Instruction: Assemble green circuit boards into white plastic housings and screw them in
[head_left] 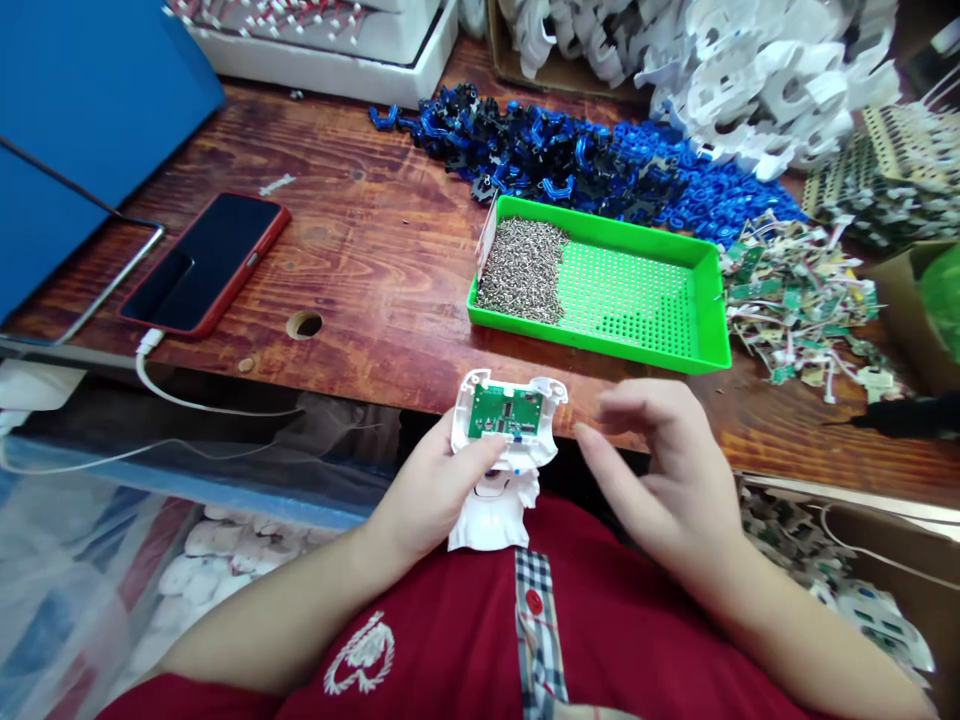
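Observation:
My left hand (442, 480) grips a white plastic housing (459, 432), its thumb pressed on the lower edge of the green circuit board (517, 408) that sits inside. Below the housing hangs another white plastic piece (491, 520), close against my red shirt; whether the two are joined I cannot tell. To the right, my right hand (667, 460) is raised with thumb and fingers apart and nothing between them. Just beyond both hands, a green tray (637, 350) on the bench holds a heap of small metal screws (523, 270) at its left end.
A phone (206, 265) in a red case lies charging at the left. Behind the tray are piles of blue and black parts (555, 150) and white shells (750, 80). Wired circuit boards (802, 300) lie right of the tray, near a dark pointed tool (907, 415).

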